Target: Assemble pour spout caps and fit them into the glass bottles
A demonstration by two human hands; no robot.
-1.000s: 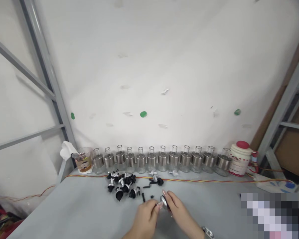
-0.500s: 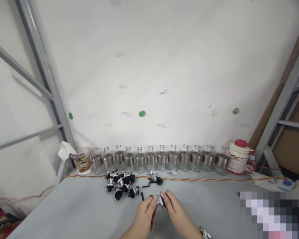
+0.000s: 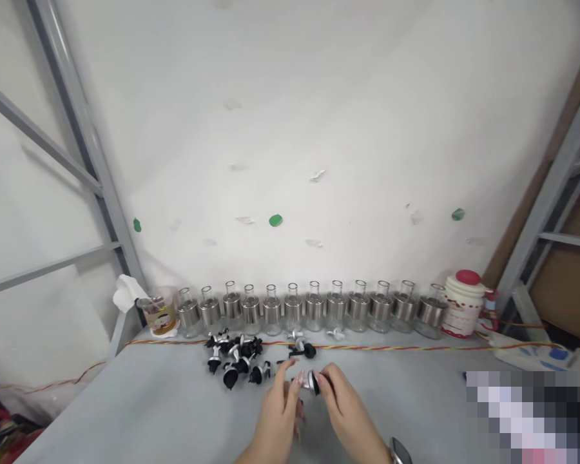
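A silver-and-black bottle stopper (image 3: 312,383) with a spout is held between both hands above the front of the table. My right hand (image 3: 350,409) pinches its black end with thumb and fingers. My left hand (image 3: 276,412) has its thumb and fingertips at the silver spout end; the index finger is raised and the other fingers are curled, partly hidden. Just beyond the hands lies another stopper (image 3: 309,350) with black and silver parts around it. To the left is a pile of similar stoppers (image 3: 231,374).
Several glass bottles (image 3: 292,309) with metal bands stand in a row along the wall. A cup (image 3: 159,317) stands at the left end, a cream jar (image 3: 464,303) with a red lid at the right. A twisted red-and-yellow cord (image 3: 391,348) crosses the grey table (image 3: 140,399).
My left index finger has lifted and the fingers have spread a little at the spout. The stopper has turned slightly, while my right hand keeps its black end.
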